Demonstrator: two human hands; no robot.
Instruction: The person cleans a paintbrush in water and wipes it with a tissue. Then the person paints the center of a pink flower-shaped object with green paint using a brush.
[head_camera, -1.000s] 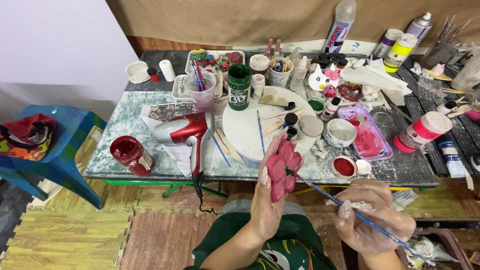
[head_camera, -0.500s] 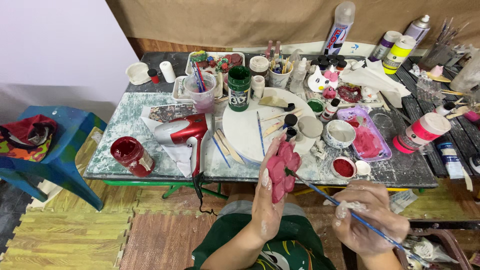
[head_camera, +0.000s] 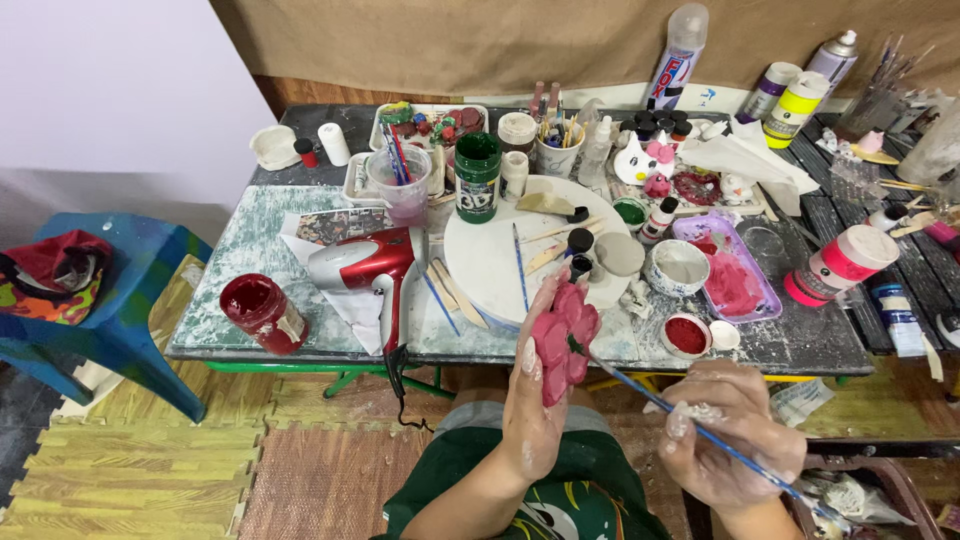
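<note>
My left hand (head_camera: 528, 405) holds up a red flower-shaped clay piece (head_camera: 562, 339) in front of the table's near edge, fingers behind it. My right hand (head_camera: 728, 430) grips a thin blue-handled paintbrush (head_camera: 690, 424), its tip touching the middle of the flower. Both hands are smeared with pale paint. Close by on the table sit a small cup of red paint (head_camera: 686, 334) and a purple tray (head_camera: 748, 296) holding pink-red paint.
A white round turntable (head_camera: 490, 260) carries brushes and small bottles. A red hair dryer (head_camera: 365, 264), a red paint jar (head_camera: 262, 312), a green paint jar (head_camera: 477, 176), a cup of brushes (head_camera: 402, 184), spray cans and bottles crowd the table. A blue plastic chair (head_camera: 110, 300) stands left.
The brush tip has stayed on the flower while my right hand shifted slightly. The flower and left hand are nearly still.
</note>
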